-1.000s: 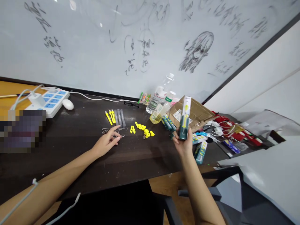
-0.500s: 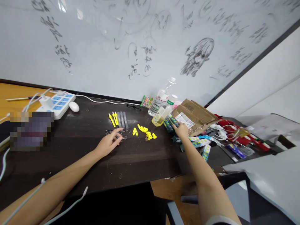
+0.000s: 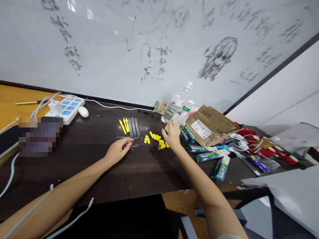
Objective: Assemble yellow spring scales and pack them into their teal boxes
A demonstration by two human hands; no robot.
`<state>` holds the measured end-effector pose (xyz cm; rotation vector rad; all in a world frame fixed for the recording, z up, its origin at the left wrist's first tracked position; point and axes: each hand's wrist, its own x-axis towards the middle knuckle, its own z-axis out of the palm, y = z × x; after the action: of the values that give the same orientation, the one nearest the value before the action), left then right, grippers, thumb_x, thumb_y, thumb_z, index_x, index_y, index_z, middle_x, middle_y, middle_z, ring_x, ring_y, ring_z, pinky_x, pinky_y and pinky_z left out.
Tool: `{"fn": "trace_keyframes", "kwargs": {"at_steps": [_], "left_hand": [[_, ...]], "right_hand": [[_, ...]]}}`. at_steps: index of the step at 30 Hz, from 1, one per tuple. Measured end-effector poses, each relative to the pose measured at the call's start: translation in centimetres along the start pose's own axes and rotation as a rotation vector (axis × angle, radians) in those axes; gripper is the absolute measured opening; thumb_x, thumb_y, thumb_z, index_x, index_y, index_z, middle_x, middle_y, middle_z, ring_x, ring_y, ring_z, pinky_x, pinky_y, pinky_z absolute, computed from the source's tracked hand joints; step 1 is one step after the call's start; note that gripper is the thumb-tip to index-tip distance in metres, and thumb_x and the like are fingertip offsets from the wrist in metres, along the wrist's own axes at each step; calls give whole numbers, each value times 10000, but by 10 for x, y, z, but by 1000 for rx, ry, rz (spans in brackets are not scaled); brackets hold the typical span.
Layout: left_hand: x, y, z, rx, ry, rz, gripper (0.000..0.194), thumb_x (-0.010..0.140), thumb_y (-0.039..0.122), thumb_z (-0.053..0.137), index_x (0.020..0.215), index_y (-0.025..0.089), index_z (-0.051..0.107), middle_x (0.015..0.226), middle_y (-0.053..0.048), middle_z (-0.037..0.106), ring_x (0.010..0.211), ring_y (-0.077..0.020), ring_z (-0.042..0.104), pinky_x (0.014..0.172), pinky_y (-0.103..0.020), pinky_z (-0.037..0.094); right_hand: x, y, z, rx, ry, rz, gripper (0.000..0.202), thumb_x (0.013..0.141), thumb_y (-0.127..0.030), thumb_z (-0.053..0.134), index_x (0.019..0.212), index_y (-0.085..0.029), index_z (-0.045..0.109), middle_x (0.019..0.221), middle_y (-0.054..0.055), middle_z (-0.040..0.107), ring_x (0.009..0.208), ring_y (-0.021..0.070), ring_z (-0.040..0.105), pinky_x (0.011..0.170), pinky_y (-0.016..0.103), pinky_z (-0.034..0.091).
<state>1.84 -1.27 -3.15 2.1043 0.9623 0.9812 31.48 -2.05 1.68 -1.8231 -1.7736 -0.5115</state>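
Head view suggested that a low sweep of the right hand (image 3: 172, 133) could scatter the yellow pieces (image 3: 155, 136) just left of it, or knock the bottle (image 3: 183, 117) behind it. Its fingers were spread, apparently holding nothing; bottle contact could not be confirmed. The left hand (image 3: 118, 151) curled its fingers over wire hooks (image 3: 136, 145), any pinch being undeterminable.

Mostly plastic, some metal, paper, wood-look

At left hand (image 3: 119, 149): wire hooks (image 3: 135, 146), thin shiny metal. Just beyond it: tubes (image 3: 134, 127), clear smooth plastic; sticks (image 3: 127, 124), yellow plastic. Beside right hand (image 3: 173, 135): small pieces (image 3: 155, 136), yellow plastic. Beyond it: large bottle (image 3: 171, 108), clear glossy plastic. Under both: tabletop (image 3: 149, 169), dark wood-grain, slight sheen.
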Motion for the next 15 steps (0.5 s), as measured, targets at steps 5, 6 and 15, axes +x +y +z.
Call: {"fn": "trace_keyframes", "kwargs": {"at_steps": [5,6,15], "left_hand": [[2,1,-6,112,104,5,248,905,299,425,1015,228,636,1006,-33,697,911,-203,641,836,-349,480],[3,0,-8,147,121,10,247,903,290,422,1000,225,639,1005,-36,696,919,-210,635,840,-356,474],[12,-17,-19,242,166,-51,212,863,255,455,947,201,642,922,-57,672,845,-220,604,800,-365,454]], "right_hand": [[-12,-68,34,143,-132,-175,285,872,-201,473,1131,-219,591,1114,99,570,1081,257,450,940,394,316],[-16,-75,40,152,-151,-197,269,877,-209,480,1117,-218,599,1106,97,578,1078,254,451,947,396,311],[-30,-74,48,166,-176,-204,214,892,-231,491,1063,-212,618,1077,85,603,1059,242,457,958,398,294]]}}
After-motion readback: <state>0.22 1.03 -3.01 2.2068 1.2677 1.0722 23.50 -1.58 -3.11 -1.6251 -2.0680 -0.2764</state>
